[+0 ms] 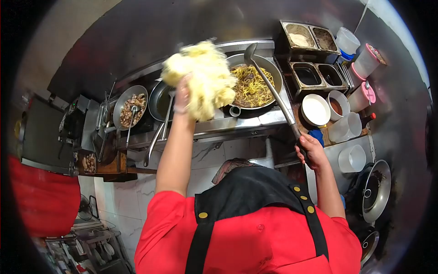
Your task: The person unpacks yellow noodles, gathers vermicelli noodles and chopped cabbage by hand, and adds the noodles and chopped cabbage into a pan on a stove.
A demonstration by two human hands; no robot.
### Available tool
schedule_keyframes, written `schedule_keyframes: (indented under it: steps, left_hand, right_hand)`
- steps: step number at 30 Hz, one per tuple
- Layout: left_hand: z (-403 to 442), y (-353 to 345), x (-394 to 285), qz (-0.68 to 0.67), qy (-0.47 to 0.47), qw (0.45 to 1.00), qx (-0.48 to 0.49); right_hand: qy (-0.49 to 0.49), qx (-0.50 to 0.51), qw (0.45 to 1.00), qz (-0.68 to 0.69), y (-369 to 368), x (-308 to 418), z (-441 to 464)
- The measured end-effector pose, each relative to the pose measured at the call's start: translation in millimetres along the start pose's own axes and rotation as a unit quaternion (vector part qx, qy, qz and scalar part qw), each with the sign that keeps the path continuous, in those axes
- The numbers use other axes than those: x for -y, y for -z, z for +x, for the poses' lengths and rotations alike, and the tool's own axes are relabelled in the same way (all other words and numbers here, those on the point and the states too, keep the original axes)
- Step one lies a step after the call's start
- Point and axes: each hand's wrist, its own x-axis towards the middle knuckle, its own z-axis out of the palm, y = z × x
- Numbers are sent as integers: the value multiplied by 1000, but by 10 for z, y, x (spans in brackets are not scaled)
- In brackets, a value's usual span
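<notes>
My left hand (pixel 181 97) is closed on a pale yellow crumpled cloth (pixel 200 77), a lumpy bundle with blurred edges. It hangs over the stove at the left edge of a wide wok (pixel 273 68); whether it touches the wok cannot be told. Thin yellow noodles with dark bits (pixel 252 86) lie in the wok. Wrapped round the dark handle of a long metal ladle (pixel 273 91) is my right hand (pixel 312 150). The ladle's bowl is up at the wok's far rim, its shaft slanting across the right side.
Left on the stove are a dark pan (pixel 159 100) and a pan of chopped pieces (pixel 132 109). To the right stand metal seasoning containers (pixel 308 75), a white bowl (pixel 315 109), plastic tubs (pixel 345 127) and a hanging wok (pixel 381 189). Red fabric (pixel 43 198) shows at far left.
</notes>
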Motion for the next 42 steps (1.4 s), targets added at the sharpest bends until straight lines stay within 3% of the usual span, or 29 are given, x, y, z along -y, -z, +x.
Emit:
schedule_keyframes:
  steps: [2, 4, 8, 10, 11, 13, 16, 17, 19, 21, 23, 27, 28, 29, 31, 33, 36, 37, 38, 39, 40, 42]
  left_hand:
    - [520, 130, 254, 4, 61, 998, 2]
    - [1022, 294, 597, 158, 71, 973, -152]
    - [1629, 439, 991, 297, 94, 931, -190]
    - [1872, 597, 1050, 451, 153, 864, -163]
    - [1863, 477, 1030, 455, 159, 861, -162]
    - [1864, 221, 947, 569, 206, 785, -136]
    - [2023, 114, 867, 724, 175, 661, -91]
    - [2034, 132, 873, 708, 151, 683, -94]
    - [2143, 127, 810, 746, 157, 639, -97]
    - [2097, -56, 726, 706, 174, 679, -100]
    - [1991, -345, 598, 688, 175, 699, -90]
    - [2203, -275, 395, 675, 207, 703, -87]
    - [2176, -280, 388, 674, 205, 704, -91]
    - [2165, -301, 400, 688, 199, 693, -86]
    - [2168, -297, 399, 703, 190, 681, -80]
    - [2209, -244, 433, 761, 174, 623, -51]
    - [2177, -249, 454, 728, 177, 660, -47]
    - [2156, -258, 460, 717, 175, 674, -38]
    - [2172, -256, 469, 716, 177, 674, -39]
    - [2208, -271, 479, 755, 177, 630, -37]
    - [2229, -297, 485, 792, 175, 583, -34]
    - [2111, -511, 481, 795, 175, 580, -41]
  right_hand:
    - [13, -18, 1000, -1, -20, 52, -10]
    - [11, -5, 999, -45, 29, 40, 33]
    - [1, -14, 999, -53, 71, -90, 19]
    - [-3, -13, 999, -44, 103, -135, -13]
    - [-7, -15, 999, -39, 129, -172, -16]
    - [-14, -23, 999, -32, 172, -229, -34]
    - [-9, -30, 998, -51, 223, -231, -77]
    - [1, -30, 997, -73, 236, -232, -86]
    - [42, -54, 988, -139, 270, -286, -67]
    - [82, -75, 972, -207, 270, -305, -67]
    - [207, -166, 896, -355, 227, -296, -93]
    - [244, -182, 879, -368, 289, -451, -19]
    - [215, -157, 911, -315, 284, -450, -13]
    - [186, -132, 938, -261, 277, -446, -1]
    - [208, -142, 929, -272, 341, -490, 55]
    - [231, -157, 918, -283, 363, -519, 89]
    - [285, -170, 898, -289, 384, -690, 128]
    - [283, -170, 898, -290, 334, -634, 98]
    - [199, -127, 957, -167, 238, -501, 46]
    - [109, -82, 990, -39, 166, -369, -10]
    - [80, -28, 996, -14, 142, -251, -49]
    - [56, -34, 998, -18, 165, -186, -82]
